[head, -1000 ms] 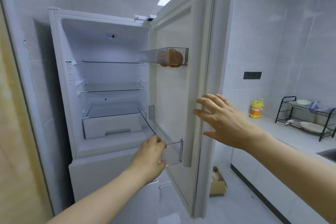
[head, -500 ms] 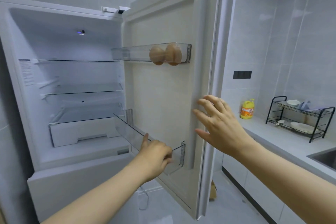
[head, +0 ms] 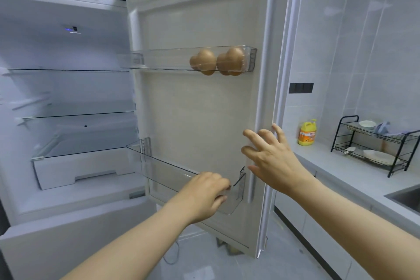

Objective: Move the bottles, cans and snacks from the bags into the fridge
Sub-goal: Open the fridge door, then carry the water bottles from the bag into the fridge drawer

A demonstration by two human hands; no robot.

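Head view looks down 2 bare forearms toward an open fridge [head: 68, 223]. Its lit compartment lies to the left of the left hand [head: 203, 196]. Its door [head: 193, 120] stands swung wide, with the inner face straight ahead of both hands.

The left hand grips the front rim of the clear lower door bin [head: 168, 173] near the bin's right end, fingers curled over the edge and knuckles up. The right hand [head: 272, 161] is raised just right of and above the left, palm toward the door, its fingers [head: 253, 137] straight and spread wide. The fingertips lie over the door's outer seal, though whether they touch it cannot be told. The 2 hands are near each other but apart.

Well above both hands, a clear upper door bin [head: 163, 59] holds brown eggs [head: 204, 60] bunched at its right end; their number is hard to tell. Left of the left hand, inside the compartment, sit 2 glass shelves [head: 68, 70] and, lower, a white drawer [head: 75, 170] under a glass cover.

Right of the right hand, past the door's edge, a grey counter [head: 341, 170] carries a yellow pump bottle [head: 307, 132] against the tiled wall. Further right on it is a black wire dish rack [head: 372, 145] with plates and a bowl. A dark wall switch [head: 301, 88] sits above the bottle, and a sink [head: 406, 196] corner shows at the far right.
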